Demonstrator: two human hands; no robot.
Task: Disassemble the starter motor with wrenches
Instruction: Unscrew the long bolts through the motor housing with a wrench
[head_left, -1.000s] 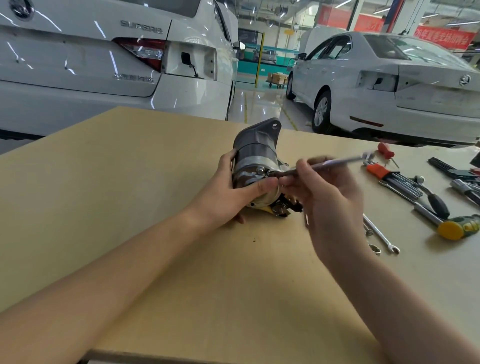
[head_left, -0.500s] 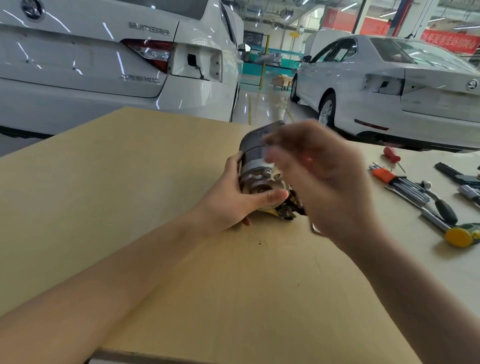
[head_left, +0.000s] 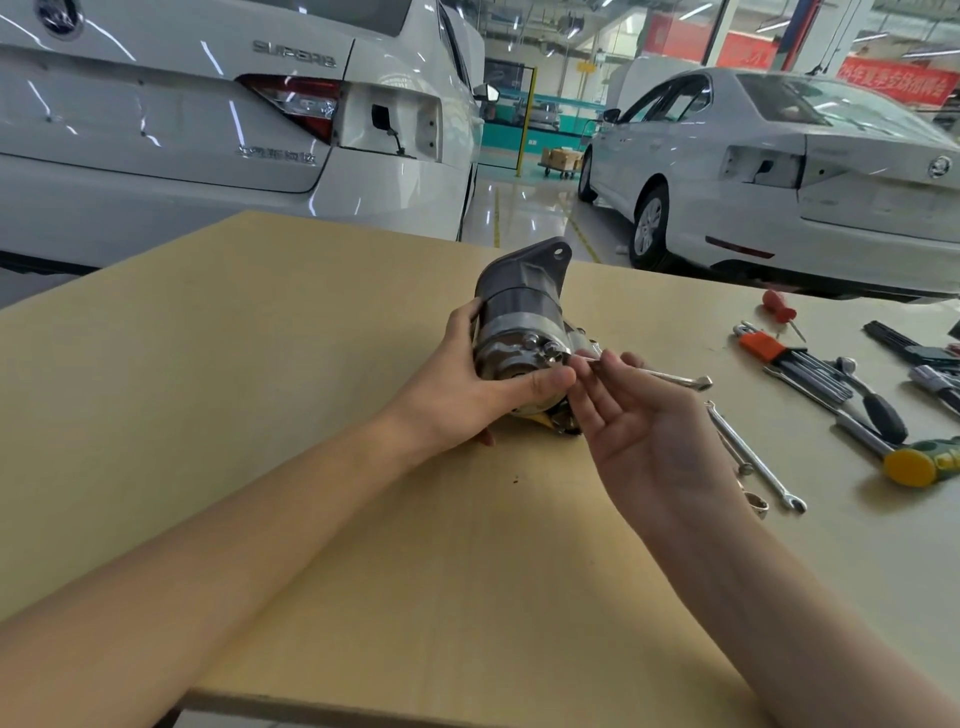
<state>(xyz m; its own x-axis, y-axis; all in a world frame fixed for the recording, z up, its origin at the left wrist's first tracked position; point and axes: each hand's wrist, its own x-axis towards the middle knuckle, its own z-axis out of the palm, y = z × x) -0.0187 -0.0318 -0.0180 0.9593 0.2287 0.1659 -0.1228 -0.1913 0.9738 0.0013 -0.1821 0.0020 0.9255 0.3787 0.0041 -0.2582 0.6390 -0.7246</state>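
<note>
The starter motor (head_left: 519, 312), dark grey with a shiny metal end cap, lies on its side on the wooden table (head_left: 260, 364). My left hand (head_left: 467, 395) grips its end cap, with the thumb across the near face. A slim silver wrench (head_left: 675, 378) reaches from a bolt on that end cap out to the right. My right hand (head_left: 644, 441) is turned palm up and pinches the wrench shaft in its fingertips, just right of the motor.
Two more wrenches (head_left: 753, 457) lie on the table right of my right hand. Farther right are an orange hex-key set (head_left: 769, 348), a red screwdriver (head_left: 779, 306) and a yellow-headed hammer (head_left: 919, 462). White cars (head_left: 208, 130) stand beyond the table's far edge.
My right hand swung up over the motor in a blur, then came back down palm up. The wrench now points lower to the right. My left hand kept its grip.
</note>
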